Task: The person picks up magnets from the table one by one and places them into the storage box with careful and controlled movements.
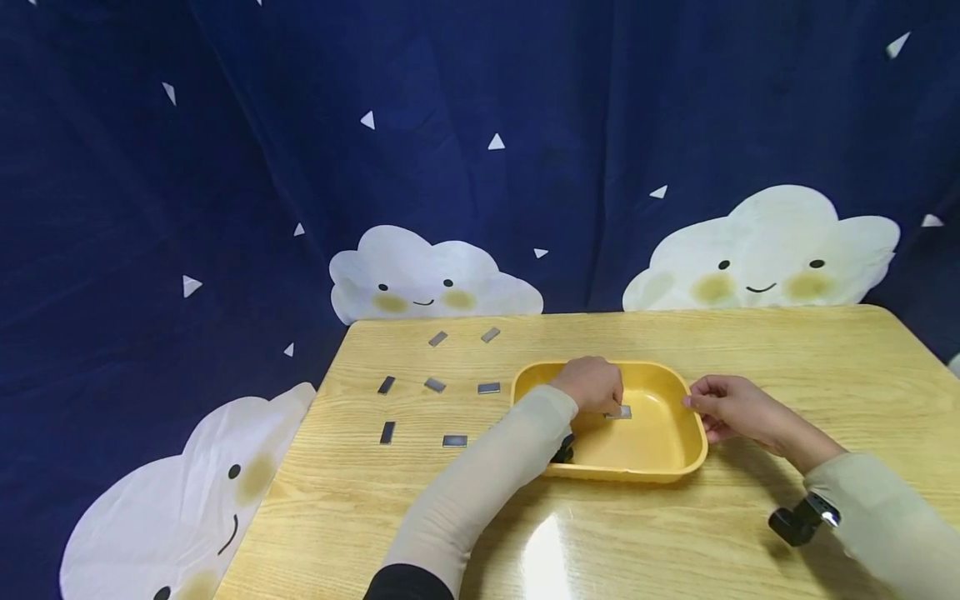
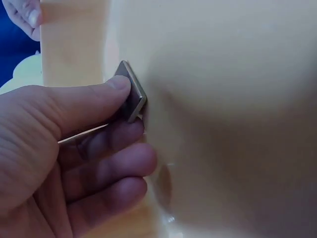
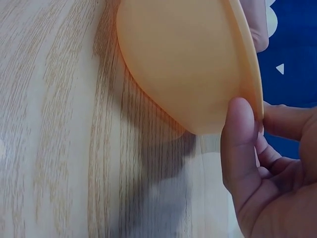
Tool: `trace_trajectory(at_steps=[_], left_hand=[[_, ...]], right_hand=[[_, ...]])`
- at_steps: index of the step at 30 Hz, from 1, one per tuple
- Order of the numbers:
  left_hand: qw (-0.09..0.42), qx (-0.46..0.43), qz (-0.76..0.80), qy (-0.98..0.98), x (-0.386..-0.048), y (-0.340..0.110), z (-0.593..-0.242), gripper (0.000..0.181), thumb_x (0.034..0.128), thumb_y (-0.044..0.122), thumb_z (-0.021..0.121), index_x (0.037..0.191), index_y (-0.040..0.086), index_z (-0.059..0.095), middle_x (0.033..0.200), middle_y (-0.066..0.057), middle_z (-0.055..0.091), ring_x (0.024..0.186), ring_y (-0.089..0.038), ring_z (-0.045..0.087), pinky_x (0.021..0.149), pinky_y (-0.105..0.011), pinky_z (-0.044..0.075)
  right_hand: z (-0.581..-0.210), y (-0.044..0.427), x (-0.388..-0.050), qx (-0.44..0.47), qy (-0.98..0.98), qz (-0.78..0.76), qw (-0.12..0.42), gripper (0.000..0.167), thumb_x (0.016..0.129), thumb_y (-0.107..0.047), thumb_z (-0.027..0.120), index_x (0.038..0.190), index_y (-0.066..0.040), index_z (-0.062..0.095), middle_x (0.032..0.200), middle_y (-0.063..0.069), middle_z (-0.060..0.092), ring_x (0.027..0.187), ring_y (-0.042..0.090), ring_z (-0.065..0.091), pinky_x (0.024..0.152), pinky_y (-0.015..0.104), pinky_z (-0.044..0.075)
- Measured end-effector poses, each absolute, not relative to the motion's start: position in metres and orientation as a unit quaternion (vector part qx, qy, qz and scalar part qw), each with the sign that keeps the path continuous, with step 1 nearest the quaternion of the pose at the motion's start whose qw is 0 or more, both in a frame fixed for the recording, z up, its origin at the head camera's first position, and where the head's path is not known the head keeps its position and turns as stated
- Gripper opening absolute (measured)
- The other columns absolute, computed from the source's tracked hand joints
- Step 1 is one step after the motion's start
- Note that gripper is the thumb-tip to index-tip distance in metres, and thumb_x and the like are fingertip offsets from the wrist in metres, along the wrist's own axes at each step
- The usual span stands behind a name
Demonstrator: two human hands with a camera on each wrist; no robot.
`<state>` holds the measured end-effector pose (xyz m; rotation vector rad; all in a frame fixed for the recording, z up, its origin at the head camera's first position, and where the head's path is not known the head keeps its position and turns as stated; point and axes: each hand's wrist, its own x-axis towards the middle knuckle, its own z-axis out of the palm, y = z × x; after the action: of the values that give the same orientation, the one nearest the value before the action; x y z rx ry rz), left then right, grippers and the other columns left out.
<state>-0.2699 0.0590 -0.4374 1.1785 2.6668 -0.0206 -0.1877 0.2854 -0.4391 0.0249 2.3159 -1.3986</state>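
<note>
A yellow plastic basin [image 1: 637,450] stands on the wooden table. Inside it, my left hand [image 1: 592,383] pinches a small flat rectangular metal piece [image 2: 132,94] between thumb and fingers. The same metal piece [image 1: 619,412] shows just below the fingers in the head view. At the basin's right end, my right hand [image 1: 738,410] grips the rim between thumb and fingers, seen close up in the right wrist view with the thumb [image 3: 240,129] against the outer wall. My left forearm hides part of the basin's left side.
Several similar metal pieces [image 1: 454,441] lie spread over the table [image 1: 337,500] left of the basin, some farther back [image 1: 491,335]. A dark blue curtain [image 1: 450,100] with clouds and white triangles hangs behind the table's far edge.
</note>
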Motion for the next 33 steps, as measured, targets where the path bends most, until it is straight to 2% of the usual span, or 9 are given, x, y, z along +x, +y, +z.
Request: trace_trajectory(at_steps=[5, 10, 18, 26, 33], left_hand=[[0.119, 0.405, 0.002, 0.906, -0.271, 0.059, -0.439, 0.041, 0.0877, 0.03, 0.073, 0.052, 0.022, 0.055, 0.052, 0.009, 0.035, 0.054, -0.006, 0.029, 0.05, -0.018, 0.025], [0.127, 0.415, 0.04, 0.9, -0.274, 0.056, -0.436, 0.029, 0.0911, 0.026, 0.07, 0.063, 0.021, 0.071, 0.06, 0.015, 0.055, 0.059, -0.004, 0.04, 0.057, -0.014, 0.035], [0.123, 0.427, 0.082, 0.892, -0.277, 0.047, -0.423, 0.025, 0.0932, 0.013, 0.061, 0.068, 0.017, 0.064, 0.063, 0.008, 0.045, 0.06, -0.007, 0.038, 0.056, -0.017, 0.027], [0.113, 0.437, 0.101, 0.886, -0.276, 0.044, -0.408, 0.019, 0.0983, 0.02, 0.058, 0.097, 0.018, 0.077, 0.089, 0.011, 0.066, 0.075, -0.004, 0.052, 0.07, -0.013, 0.039], [0.112, 0.442, 0.127, 0.881, -0.272, 0.043, -0.391, 0.019, 0.0996, 0.022, 0.058, 0.099, 0.015, 0.075, 0.086, 0.008, 0.065, 0.075, -0.005, 0.053, 0.073, -0.013, 0.041]], right_hand=[[-0.438, 0.284, -0.188, 0.009, 0.837, -0.504, 0.213, 0.033, 0.103, -0.021, 0.052, 0.116, 0.009, 0.049, 0.083, 0.004, 0.06, 0.07, 0.011, 0.063, 0.062, 0.027, 0.058], [-0.437, 0.284, -0.188, 0.005, 0.837, -0.504, 0.213, 0.032, 0.103, -0.021, 0.052, 0.115, 0.008, 0.049, 0.082, 0.004, 0.06, 0.069, 0.011, 0.062, 0.062, 0.028, 0.058], [-0.438, 0.284, -0.188, 0.005, 0.842, -0.495, 0.214, 0.032, 0.103, -0.021, 0.051, 0.115, 0.008, 0.049, 0.083, 0.004, 0.059, 0.07, 0.011, 0.062, 0.062, 0.028, 0.058], [-0.438, 0.286, -0.186, 0.004, 0.843, -0.496, 0.21, 0.033, 0.103, -0.022, 0.051, 0.116, 0.008, 0.049, 0.084, 0.004, 0.059, 0.071, 0.011, 0.062, 0.063, 0.028, 0.058], [-0.437, 0.286, -0.187, -0.001, 0.838, -0.504, 0.208, 0.033, 0.103, -0.022, 0.052, 0.115, 0.008, 0.049, 0.084, 0.004, 0.06, 0.07, 0.011, 0.063, 0.063, 0.028, 0.058]])
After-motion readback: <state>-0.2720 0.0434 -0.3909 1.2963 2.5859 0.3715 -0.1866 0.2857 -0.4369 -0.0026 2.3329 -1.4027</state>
